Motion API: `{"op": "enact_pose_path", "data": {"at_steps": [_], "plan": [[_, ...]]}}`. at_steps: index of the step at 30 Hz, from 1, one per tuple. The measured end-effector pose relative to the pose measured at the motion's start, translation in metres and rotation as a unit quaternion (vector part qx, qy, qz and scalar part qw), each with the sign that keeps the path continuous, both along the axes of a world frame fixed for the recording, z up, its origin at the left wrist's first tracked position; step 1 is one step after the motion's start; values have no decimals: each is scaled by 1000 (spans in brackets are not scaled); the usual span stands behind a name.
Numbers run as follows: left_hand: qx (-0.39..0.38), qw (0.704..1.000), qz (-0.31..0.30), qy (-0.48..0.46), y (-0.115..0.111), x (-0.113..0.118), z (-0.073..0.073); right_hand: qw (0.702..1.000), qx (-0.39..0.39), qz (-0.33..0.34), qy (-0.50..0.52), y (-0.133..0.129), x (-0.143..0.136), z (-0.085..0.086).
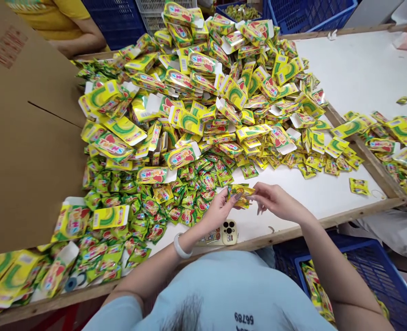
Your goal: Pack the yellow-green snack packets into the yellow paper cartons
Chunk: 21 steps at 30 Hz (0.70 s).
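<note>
Over the near edge of the white table, my left hand [219, 209] grips small yellow candy sachets [239, 191], with a green edge showing behind them. My right hand [270, 201] has its fingers pinched at the right end of these sachets; I cannot make out whether a separate piece is between them. Just beyond my left hand lies a heap of green candy sachets [189, 202]. Further back, flat yellow candy boxes [186, 156] are piled high, many with white end flaps standing up. Yellow sachets [306, 170] are scattered to the right of the pile.
A phone [229, 232] lies below my hands. A large cardboard box [34, 138] blocks the left side. A wooden divider [369, 151] splits the table at right. A blue crate [372, 262] with packets stands below the edge. Another person's arm [82, 39] is at the back left.
</note>
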<state>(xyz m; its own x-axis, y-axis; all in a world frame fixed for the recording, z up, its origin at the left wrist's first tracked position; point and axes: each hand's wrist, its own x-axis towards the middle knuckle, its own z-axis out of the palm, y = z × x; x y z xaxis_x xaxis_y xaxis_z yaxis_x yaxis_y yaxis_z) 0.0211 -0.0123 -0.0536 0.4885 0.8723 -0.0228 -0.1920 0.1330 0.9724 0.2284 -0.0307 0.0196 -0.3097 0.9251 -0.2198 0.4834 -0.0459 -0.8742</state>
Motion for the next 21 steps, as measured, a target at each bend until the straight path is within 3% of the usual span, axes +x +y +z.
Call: {"op": "enact_pose_path", "data": {"at_steps": [2, 4, 7, 10, 11, 13, 15, 17, 19, 21], "plan": [[27, 997, 34, 57, -5, -2, -5, 996, 42, -65, 48, -1, -4, -9], [74, 984, 49, 154, -11, -5, -7, 989, 33, -75, 127, -4, -13, -25], [145, 945, -27, 292, -12, -12, 0, 982, -24, -59, 179, -10, -26, -48], [252, 880, -85, 395, 8, -32, 21, 984, -9, -96, 153, -14, -22, -56], [297, 849, -64, 432, 19, -42, 30, 986, 6, -102, 128, -13, -17, -56], [373, 774, 40, 510, 46, -64, 46, 992, 37, -107, 54, -12, -2, -53], [384, 704, 141, 581, 73, -83, 58, 992, 65, -106, -22, -11, 10, -51], [368, 661, 170, 632, 92, -96, 64, 988, 87, -113, -51, -10, 16, -50], [355, 655, 154, 649, 99, -102, 65, 986, 100, -130, -28, -11, 14, -47], [347, 697, 136, 613, 94, -102, 63, 983, 105, -149, 17, -14, 8, -39]]}}
